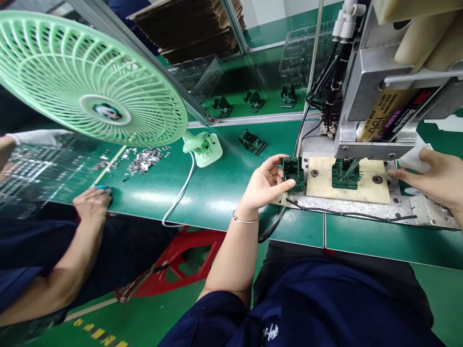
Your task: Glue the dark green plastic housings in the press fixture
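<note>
1. The left hand (265, 185) holds a small dark green plastic part (292, 172) pinched between thumb and fingers, just at the left edge of the machine's metal base plate (415, 205).
2. A thin silver bracelet (246, 220) circles the left wrist.
3. The right hand (436, 180) rests on the right end of the base plate, fingers stretched flat and loosely spread, gripping nothing; a white cloth (414, 159) lies just behind it.
4. A second green part (345, 173) sits on the cream fixture block (365, 185) in the middle of the base plate, directly under the machine head (376, 96).
5. A roll of tape (394, 113) is mounted in the machine head, and black hoses (331, 84) run down its left side.
6. A black cable (347, 213) trails along the front edge of the base plate.
7. Another dark part (252, 142) lies on the green tabletop (224, 188), behind the left hand.
8. A light green clip fan (90, 79) stands at the left of the tabletop, its white cord (179, 197) looping to the front edge.
9. A pile of small metal pieces (144, 159) lies under the fan.
10. A co-worker's hand (93, 202) rests at the front edge on the left, beside clear plastic trays (36, 168).
</note>
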`<state>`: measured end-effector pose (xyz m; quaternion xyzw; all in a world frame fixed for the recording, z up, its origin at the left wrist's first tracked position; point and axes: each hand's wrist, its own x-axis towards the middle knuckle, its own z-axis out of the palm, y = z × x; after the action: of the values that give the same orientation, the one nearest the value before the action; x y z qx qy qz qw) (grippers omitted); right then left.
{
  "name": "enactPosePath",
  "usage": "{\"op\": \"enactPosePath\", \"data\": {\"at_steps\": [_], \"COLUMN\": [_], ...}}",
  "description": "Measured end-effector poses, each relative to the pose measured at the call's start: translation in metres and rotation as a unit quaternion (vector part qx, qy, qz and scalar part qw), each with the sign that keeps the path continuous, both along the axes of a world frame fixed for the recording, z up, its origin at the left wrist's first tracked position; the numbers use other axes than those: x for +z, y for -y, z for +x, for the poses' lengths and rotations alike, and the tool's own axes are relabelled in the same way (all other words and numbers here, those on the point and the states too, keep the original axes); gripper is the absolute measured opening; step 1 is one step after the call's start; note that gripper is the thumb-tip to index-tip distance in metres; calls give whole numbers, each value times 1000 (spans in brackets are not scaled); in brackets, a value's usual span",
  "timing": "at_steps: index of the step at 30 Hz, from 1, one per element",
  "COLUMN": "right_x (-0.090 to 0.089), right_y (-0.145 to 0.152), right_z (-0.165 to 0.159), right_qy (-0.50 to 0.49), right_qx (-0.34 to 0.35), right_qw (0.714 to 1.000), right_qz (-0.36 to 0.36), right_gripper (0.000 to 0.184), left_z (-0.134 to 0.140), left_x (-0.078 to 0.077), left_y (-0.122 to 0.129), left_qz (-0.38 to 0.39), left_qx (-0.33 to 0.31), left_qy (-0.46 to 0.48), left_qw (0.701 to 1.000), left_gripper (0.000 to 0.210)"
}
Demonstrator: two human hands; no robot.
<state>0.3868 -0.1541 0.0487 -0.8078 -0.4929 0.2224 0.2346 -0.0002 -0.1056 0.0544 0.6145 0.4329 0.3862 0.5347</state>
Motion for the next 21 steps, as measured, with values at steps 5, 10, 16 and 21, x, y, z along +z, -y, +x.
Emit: {"op": "enactPosePath", "data": {"at_steps": [5, 10, 16, 21], "right_x": [0, 3, 13, 25], "right_y": [-1, 0, 1, -3], "right_z": [-1, -4, -9, -34], "right_qy": [2, 0, -6, -7], "right_qx": [-4, -3, -7, 68], "right_qw": [1000, 1000, 1000, 997], "right_qz": [-11, -18, -26, -41], "right_gripper": [61, 61, 66, 80], "left_z": [0, 0, 1, -1], "left_x": [0, -1, 2, 2], "left_y": [0, 1, 1, 0], "left_qz": [2, -1, -9, -15], "left_qx": [0, 1, -2, -12], "left_qy": [-3, -1, -1, -12], "left_qw": [1000, 1000, 1000, 1000], "left_gripper": [67, 67, 68, 69]}}
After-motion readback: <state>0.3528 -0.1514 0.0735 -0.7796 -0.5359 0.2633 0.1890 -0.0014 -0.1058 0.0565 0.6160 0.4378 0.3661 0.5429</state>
